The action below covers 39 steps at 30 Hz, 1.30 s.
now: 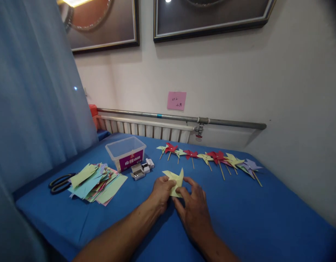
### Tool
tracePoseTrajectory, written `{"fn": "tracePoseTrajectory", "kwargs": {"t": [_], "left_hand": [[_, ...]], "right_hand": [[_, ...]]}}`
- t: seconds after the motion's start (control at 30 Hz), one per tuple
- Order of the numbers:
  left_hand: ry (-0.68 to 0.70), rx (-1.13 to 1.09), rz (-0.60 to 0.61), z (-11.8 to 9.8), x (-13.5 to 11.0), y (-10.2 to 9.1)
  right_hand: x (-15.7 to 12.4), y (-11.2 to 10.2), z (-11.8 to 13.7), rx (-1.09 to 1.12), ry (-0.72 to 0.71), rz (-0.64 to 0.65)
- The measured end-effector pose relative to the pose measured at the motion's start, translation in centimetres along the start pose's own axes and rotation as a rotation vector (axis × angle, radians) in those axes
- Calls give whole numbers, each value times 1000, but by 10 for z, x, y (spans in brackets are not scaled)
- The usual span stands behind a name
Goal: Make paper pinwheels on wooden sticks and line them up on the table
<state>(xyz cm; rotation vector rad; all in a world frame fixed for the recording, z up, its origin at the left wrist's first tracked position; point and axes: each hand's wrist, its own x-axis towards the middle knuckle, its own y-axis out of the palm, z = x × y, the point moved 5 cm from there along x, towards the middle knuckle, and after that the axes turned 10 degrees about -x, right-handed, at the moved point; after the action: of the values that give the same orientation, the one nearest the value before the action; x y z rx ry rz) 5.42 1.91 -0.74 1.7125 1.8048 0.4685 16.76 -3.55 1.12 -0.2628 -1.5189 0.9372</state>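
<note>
A pale yellow paper piece (pixel 175 181), partly folded into pinwheel points, lies on the blue tablecloth (pixel 252 214) in front of me. My left hand (pixel 162 192) pinches its left side with curled fingers. From the right, my right hand (pixel 194 207) presses fingertips onto the paper's lower edge. Both hands touch the same piece.
A row of finished paper pinwheels on sticks (pixel 211 158) lies behind the hands. A clear plastic box (pixel 126 152), small open boxes (pixel 142 169), a stack of coloured paper (pixel 95 182) and black scissors (pixel 60 183) sit to the left. A radiator (pixel 146 129) and wall stand behind.
</note>
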Motion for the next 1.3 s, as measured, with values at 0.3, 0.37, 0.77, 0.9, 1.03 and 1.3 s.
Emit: {"fn": "tracePoseTrajectory", "kwargs": {"t": [0.3,0.37,0.77,0.9,1.03,1.3], "left_hand": [[31,20,49,0,-2,3],[32,14,55,1,0,3],[8,9,11,6,9,-8],[19,16,0,6,9,-9],[4,46,-2,6,8,-7],[19,39,22,3,-1,3]], "right_hand": [[4,-9,-9,60,101,-44],[3,-7,-10,76,112,-21],[6,-2,-13,46,36,31],[5,0,-16,26,19,56],[6,-3,-12,5,-2,49],[9,-6,-11,117,61,86]]}}
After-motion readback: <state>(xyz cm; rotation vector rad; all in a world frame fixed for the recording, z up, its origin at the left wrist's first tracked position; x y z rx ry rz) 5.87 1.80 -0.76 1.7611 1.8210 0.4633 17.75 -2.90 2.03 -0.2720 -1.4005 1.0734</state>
